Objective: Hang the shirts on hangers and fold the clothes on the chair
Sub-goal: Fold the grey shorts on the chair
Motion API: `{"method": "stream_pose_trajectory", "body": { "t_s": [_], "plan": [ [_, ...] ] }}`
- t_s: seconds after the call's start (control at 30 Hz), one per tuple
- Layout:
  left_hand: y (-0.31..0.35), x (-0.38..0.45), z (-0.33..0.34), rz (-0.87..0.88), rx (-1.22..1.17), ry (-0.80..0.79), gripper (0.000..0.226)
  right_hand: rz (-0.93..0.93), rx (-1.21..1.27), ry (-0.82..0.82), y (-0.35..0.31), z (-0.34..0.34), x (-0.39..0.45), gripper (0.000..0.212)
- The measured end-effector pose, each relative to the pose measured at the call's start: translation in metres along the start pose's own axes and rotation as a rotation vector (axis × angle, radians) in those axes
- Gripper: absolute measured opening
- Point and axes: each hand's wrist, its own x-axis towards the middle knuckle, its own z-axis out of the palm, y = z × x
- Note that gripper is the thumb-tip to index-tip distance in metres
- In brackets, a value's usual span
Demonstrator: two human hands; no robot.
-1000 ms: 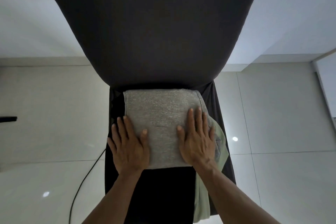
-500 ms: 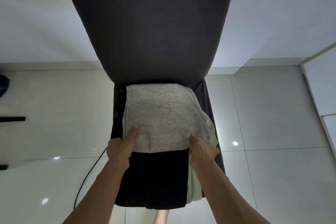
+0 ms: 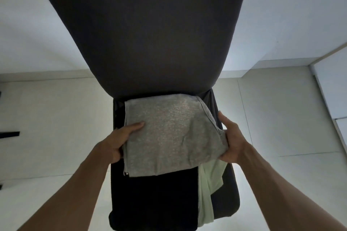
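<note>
Already folded, grey garment gripped by left hand and right hand above chair seat; pale green garment beneath looks unfolded.

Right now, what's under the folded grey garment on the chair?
Under the folded grey garment: a black cloth towards the front and a pale green garment at the right, both on the chair. How far they extend beneath is covered.

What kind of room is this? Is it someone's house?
Probably a room in a home, though I can't be sure. There is a dark covered chair, shiny pale floor tiles and plain white walls. Two hands hold a folded grey garment above the seat.
</note>
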Motion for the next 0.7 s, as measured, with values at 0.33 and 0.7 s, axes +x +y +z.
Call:
{"method": "stream_pose_trajectory", "body": {
  "t_s": [0.33, 0.7],
  "plan": [
    [0.019, 0.004, 0.006, -0.006, -0.023, -0.083, 0.042, -0.011, -0.466, 0.136, -0.018, 0.028, 0.023, 0.051],
    [0.032, -0.093, 0.081, 0.167, 0.189, -0.308, 0.098, -0.217, -0.226, 0.026, -0.012, -0.037, -0.115, 0.046]
  ]
}}
